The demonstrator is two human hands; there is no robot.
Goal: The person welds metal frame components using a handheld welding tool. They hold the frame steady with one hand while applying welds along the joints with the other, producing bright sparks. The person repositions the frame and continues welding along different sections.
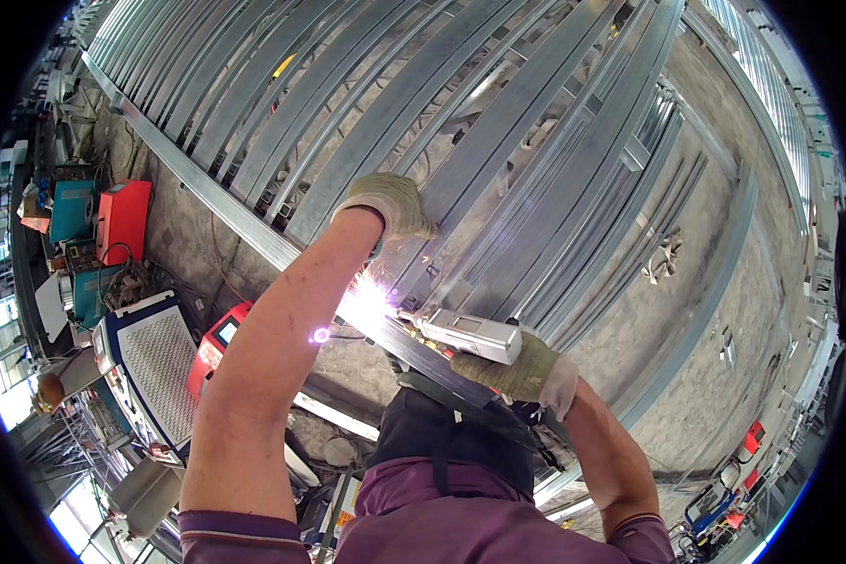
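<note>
Your right hand (526,368), in a worn olive fabric glove, has its fingers clamped around the rear of a silver-white, box-shaped handheld welding gun (464,334). The gun lies nearly level across the middle of the view, its long axis running from your right hand at lower right up toward the left, and its narrow nozzle end points left at a bright white-violet welding flash (367,303). That flash sits on the long grey galvanised steel rail (235,214) that crosses the view diagonally from upper left to lower right, with a few small sparks just above it.

Your left hand (391,205), in a matching glove, is pressed flat on one of the grey steel bars of the large metal frame (498,122), just above the flash; its fingers are bent over the bar's far edge, gripping it. The frame's bars run parallel, fanning from the rail toward the upper right.

Below the frame lies a concrete floor (686,320). At left stand a white and blue machine cabinet with a perforated panel (150,362), a red welding unit (218,343) beside it, and farther up a red box (124,218) next to a teal one (71,211).
</note>
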